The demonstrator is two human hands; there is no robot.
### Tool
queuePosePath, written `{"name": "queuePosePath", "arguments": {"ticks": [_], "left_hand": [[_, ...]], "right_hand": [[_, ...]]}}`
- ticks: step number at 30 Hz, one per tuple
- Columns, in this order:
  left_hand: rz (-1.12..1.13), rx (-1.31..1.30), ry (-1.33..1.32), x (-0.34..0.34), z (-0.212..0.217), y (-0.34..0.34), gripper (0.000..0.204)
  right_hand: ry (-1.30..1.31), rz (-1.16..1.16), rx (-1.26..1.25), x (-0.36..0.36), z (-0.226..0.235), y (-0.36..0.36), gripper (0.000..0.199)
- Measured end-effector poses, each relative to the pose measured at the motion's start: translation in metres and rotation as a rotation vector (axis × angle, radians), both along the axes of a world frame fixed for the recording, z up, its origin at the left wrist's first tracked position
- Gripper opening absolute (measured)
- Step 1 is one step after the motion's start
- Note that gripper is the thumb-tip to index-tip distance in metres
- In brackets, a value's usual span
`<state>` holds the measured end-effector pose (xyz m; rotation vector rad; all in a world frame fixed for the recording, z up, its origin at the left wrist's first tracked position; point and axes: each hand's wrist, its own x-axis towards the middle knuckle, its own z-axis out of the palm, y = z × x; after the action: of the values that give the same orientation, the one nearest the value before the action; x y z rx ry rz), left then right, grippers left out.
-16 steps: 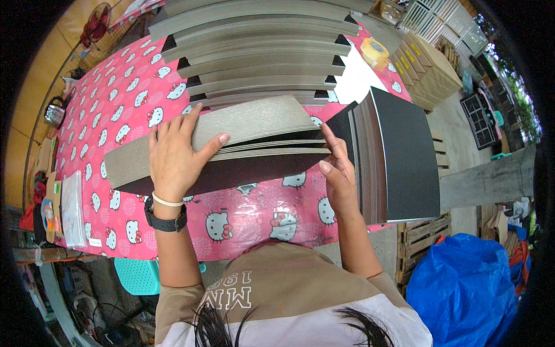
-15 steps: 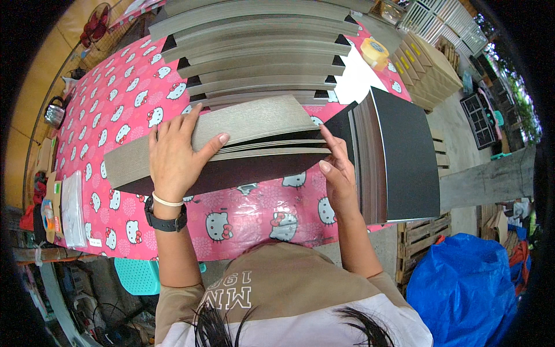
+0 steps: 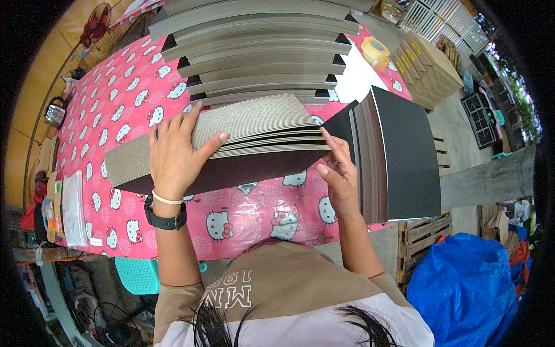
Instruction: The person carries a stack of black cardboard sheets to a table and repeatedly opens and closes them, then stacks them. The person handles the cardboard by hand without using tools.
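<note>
A stack of black-faced boards [image 3: 263, 115] with grey edges lies slantwise on the table in front of me. My left hand [image 3: 178, 144] rests across the grey edges at its left part, fingers stretched and thumb apart, pressing on it. At the right end of the stack is my right hand [image 3: 342, 179], its fingertips against the sheet ends and its thumb held apart below. Several narrow gaps show between the sheets there. Close to the right of that hand stands a thick block of black boards [image 3: 411, 162] with brownish-grey edges.
Several more board stacks [image 3: 260, 55] stand in rows beyond. A tape roll [image 3: 376, 51] and a white sheet [image 3: 354, 78] lie at the far right of the pink patterned table [image 3: 248, 228]. Clear plastic packs [image 3: 74, 208] sit at the left edge. A blue tarp [image 3: 462, 289] covers something on the floor.
More gaps have opened between the sheets at the right end, under my right fingertips. My right hand has shifted very slightly. The left hand stays on the stack.
</note>
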<state>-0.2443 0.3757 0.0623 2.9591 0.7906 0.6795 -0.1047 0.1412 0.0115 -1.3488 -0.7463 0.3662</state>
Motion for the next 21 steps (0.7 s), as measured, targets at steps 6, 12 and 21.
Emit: {"name": "queuePosePath", "arguments": {"ticks": [6, 12, 21], "left_hand": [[0.005, -0.005, 0.017, 0.000, 0.001, 0.000, 0.069], [-0.008, -0.012, 0.046, -0.001, 0.003, 0.000, 0.061], [-0.029, -0.040, 0.012, -0.003, 0.002, 0.001, 0.058]], "right_hand": [[-0.042, -0.009, -0.035, 0.001, -0.005, -0.001, 0.064], [-0.170, -0.130, 0.054, -0.002, -0.018, 0.007, 0.054], [-0.003, -0.035, 0.050, 0.015, -0.010, 0.018, 0.070]]}}
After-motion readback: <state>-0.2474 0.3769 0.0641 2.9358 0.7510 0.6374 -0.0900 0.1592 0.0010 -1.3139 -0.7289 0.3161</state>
